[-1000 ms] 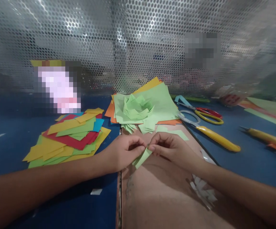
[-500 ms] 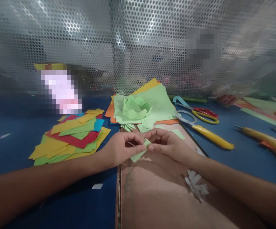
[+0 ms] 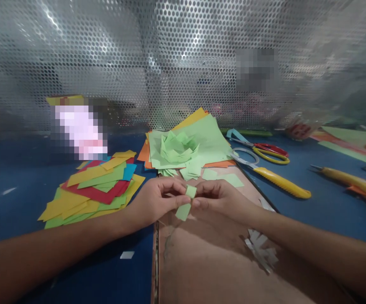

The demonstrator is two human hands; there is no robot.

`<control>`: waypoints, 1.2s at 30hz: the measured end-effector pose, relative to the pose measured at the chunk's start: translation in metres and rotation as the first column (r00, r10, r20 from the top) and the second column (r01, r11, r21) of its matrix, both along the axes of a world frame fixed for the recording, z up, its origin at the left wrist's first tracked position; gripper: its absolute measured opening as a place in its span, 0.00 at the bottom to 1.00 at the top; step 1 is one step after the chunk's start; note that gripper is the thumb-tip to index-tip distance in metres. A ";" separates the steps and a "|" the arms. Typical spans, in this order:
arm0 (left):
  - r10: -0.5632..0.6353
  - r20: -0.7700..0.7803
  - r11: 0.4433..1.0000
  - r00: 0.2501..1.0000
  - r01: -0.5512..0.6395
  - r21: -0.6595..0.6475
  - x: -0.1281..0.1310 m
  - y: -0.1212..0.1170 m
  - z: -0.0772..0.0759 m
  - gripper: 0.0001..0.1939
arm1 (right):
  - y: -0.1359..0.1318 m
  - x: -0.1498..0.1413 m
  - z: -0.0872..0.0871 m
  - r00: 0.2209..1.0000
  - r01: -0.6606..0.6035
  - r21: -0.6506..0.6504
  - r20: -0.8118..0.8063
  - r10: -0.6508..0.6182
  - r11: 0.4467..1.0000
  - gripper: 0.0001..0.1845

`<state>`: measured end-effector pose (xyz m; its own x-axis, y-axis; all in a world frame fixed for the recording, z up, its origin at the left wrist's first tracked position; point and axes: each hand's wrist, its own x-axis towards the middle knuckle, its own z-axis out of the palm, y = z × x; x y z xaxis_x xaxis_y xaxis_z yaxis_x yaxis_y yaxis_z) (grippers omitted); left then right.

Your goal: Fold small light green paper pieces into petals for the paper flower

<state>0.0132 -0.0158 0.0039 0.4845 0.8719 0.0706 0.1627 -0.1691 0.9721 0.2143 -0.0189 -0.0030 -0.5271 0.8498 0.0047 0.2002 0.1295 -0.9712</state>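
Observation:
Both hands meet above a brown board at the middle of the table. My left hand and my right hand each pinch a small folded strip of light green paper between fingertips and thumb. The strip hangs down between them, upper end at the fingertips. Just beyond the hands lies a folded green paper flower on a stack of green, orange and yellow sheets, with small folded green pieces at its front edge.
A loose heap of cut coloured paper lies left on the blue table. Scissors and yellow-handled cutters lie right, another yellow tool farther right. White scraps rest on the board. Perforated metal screen behind.
The green strip has turned from slanting toward the lower left to hanging nearly upright between the fingertips. Both hands stay together and shifted slightly.

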 end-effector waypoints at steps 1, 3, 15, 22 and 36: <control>-0.001 -0.007 1.000 1.000 0.001 0.024 0.000 0.000 0.000 0.08 | 0.000 0.000 0.000 1.000 0.000 0.009 0.009 0.000 1.000 0.14; -0.004 -0.014 0.997 1.000 0.005 0.077 0.000 0.001 -0.001 0.08 | -0.001 0.001 0.000 1.000 -0.008 0.017 0.017 0.008 1.000 0.15; 0.135 -0.598 0.771 0.790 0.295 0.564 -0.029 0.024 0.028 0.13 | -0.001 0.001 0.002 0.998 0.066 -0.084 -0.005 -0.067 0.994 0.18; 0.633 -0.726 0.708 0.268 0.178 0.683 -0.079 0.074 0.050 0.20 | -0.001 0.003 -0.001 0.998 0.068 -0.108 0.005 -0.068 0.992 0.18; 0.610 -0.765 0.776 0.205 0.039 0.629 -0.112 0.112 0.035 0.28 | 0.000 0.004 -0.004 0.997 0.079 -0.080 0.032 -0.076 0.994 0.19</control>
